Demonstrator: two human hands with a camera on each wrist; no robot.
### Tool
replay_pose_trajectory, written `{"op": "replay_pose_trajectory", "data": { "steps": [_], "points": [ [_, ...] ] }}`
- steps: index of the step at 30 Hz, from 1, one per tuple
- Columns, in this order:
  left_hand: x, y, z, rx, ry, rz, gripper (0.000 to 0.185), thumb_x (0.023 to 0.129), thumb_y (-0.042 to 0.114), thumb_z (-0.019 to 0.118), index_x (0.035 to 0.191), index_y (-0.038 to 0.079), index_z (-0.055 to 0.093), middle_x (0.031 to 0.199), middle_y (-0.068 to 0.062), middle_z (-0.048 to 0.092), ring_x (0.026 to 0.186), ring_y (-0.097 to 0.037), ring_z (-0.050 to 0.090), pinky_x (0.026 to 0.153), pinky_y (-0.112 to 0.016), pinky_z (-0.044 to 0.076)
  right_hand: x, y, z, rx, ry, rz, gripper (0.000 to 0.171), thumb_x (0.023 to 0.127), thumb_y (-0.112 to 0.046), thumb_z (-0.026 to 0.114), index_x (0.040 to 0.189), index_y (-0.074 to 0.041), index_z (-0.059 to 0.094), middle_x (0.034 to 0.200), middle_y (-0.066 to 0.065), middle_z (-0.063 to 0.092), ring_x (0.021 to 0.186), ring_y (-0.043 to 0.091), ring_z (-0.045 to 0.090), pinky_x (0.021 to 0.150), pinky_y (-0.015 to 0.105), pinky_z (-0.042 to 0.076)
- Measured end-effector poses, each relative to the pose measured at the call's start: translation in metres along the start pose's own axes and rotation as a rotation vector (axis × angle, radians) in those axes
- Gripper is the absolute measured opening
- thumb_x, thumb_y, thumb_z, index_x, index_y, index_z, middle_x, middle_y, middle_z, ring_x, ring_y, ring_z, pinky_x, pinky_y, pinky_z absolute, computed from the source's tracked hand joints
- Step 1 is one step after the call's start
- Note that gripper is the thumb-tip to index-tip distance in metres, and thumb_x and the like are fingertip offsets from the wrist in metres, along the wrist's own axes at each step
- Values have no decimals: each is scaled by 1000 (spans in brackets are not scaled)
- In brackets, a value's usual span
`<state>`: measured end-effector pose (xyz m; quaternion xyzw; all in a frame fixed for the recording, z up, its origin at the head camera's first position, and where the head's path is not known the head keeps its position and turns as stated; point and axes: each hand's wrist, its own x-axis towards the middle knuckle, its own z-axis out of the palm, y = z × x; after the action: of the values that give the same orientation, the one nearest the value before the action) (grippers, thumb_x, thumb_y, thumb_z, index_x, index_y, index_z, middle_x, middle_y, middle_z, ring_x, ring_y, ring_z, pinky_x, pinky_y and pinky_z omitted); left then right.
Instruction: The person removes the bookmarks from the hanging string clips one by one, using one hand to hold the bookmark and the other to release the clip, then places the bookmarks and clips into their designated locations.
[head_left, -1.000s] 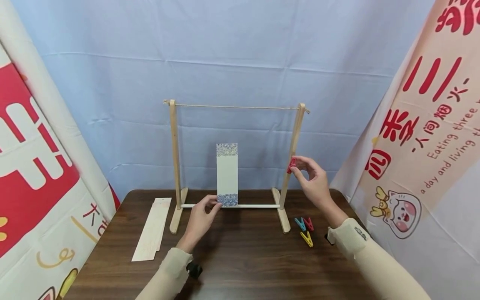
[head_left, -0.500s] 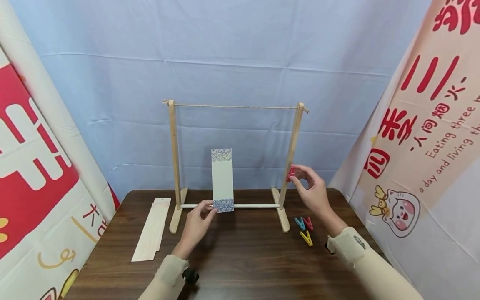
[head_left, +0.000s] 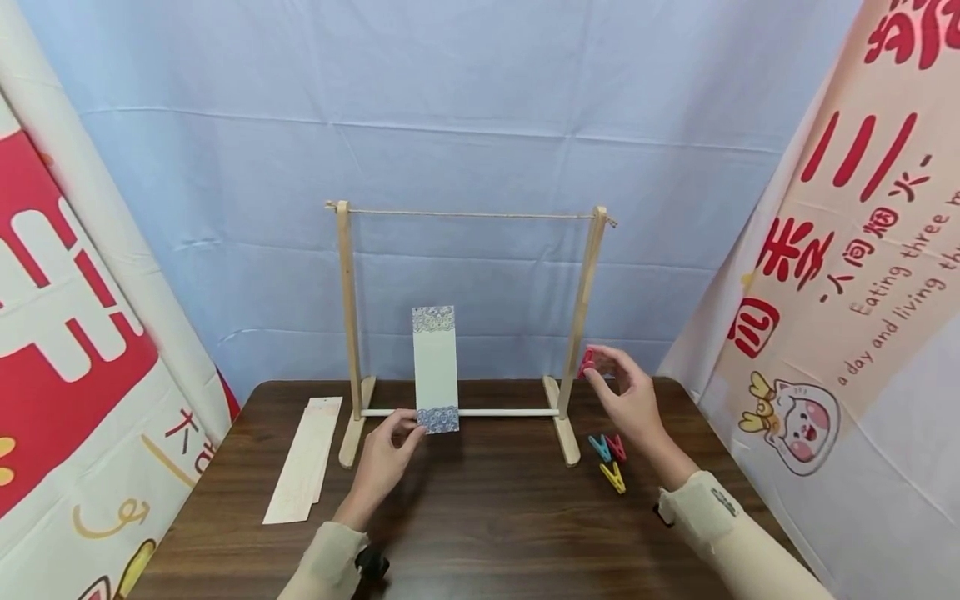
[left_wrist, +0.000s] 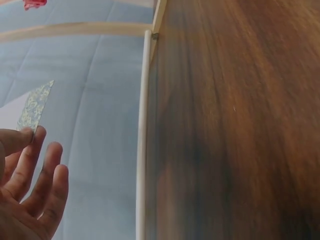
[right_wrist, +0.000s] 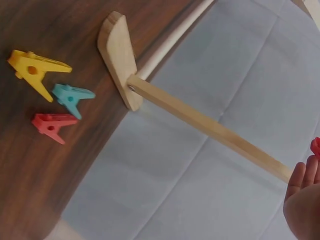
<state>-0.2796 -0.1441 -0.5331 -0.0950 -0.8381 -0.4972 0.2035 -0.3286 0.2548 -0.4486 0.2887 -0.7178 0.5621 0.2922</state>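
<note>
My left hand (head_left: 384, 458) pinches the lower left corner of a pale card strip (head_left: 435, 367) with blue lace-like bands at both ends. The strip stands nearly upright in front of the wooden frame's white bottom rod (head_left: 510, 412). In the left wrist view, thumb and forefinger meet on the strip's patterned end (left_wrist: 36, 106). Beside the frame's right post (head_left: 581, 292), my right hand (head_left: 630, 400) pinches a red clothespin (head_left: 587, 362). Only the edge of that hand and clothespin shows in the right wrist view. A thin cord (head_left: 472, 215) spans the tops of both posts.
Blue (head_left: 600, 447), red (head_left: 617, 447) and yellow (head_left: 613, 477) clothespins lie on the brown table (head_left: 480, 517) near the frame's right foot (head_left: 567, 433). Pale strips (head_left: 303, 462) overlap at the left. A blue cloth (head_left: 480, 100) hangs behind the frame.
The left hand has carried the card strip down and to the left. The right hand has come down along the right post, still pinching the red clothespin.
</note>
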Motion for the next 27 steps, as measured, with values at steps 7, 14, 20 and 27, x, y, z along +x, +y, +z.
{"op": "replay_pose_trajectory", "data": {
  "steps": [7,14,20,27],
  "points": [
    [-7,-5,-9,23,-16,-28,25,99,15,80,123,12,73,99,3,79,90,-16,71,81,-34,58,-13,4,-6,-38,2,68,41,98,13,69,139,6,64,117,28,67,105,8,67,96,18,53],
    [-12,-10,-16,30,-40,-49,21,99,12,79,119,12,72,97,4,78,88,-13,70,81,-31,58,-24,7,-10,-17,12,57,43,96,18,68,138,9,64,118,32,67,106,10,68,96,18,53],
    [-16,-11,-24,28,-24,-69,19,100,12,79,117,13,72,97,4,78,87,-13,69,80,-30,57,-31,8,-12,-27,32,54,42,95,18,68,136,9,65,115,32,67,102,9,67,92,17,53],
    [-21,-18,-29,35,-8,-106,19,99,11,79,117,12,72,96,3,78,87,-13,69,80,-27,55,-38,11,-17,-61,25,75,42,96,17,70,137,9,64,115,32,68,102,7,68,93,16,54]
  ]
}}
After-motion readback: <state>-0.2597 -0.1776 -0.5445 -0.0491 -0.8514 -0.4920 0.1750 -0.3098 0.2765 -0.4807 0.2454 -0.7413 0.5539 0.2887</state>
